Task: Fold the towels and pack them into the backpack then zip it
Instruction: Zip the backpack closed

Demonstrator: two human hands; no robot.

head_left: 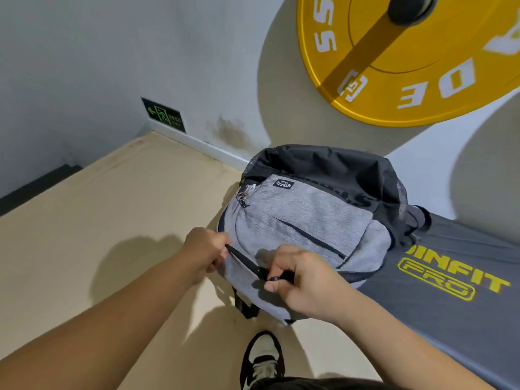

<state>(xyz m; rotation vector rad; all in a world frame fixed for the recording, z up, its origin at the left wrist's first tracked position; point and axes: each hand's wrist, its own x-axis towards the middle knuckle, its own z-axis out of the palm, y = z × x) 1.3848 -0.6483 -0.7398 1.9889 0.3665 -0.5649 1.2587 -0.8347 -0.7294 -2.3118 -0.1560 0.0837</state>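
A grey and black backpack lies on the end of a dark grey bench, its front panel facing me. My left hand grips the near left edge of the backpack beside the black zip line. My right hand pinches a small black zip pull at the lower front of the bag, fingers curled round it. A dark zip track runs between the two hands. No towels are visible; the bag's inside is hidden.
The grey bench with yellow lettering extends to the right. A yellow weight plate hangs above at the wall. Tan floor spreads to the left. A black and white shoe stands below the bag.
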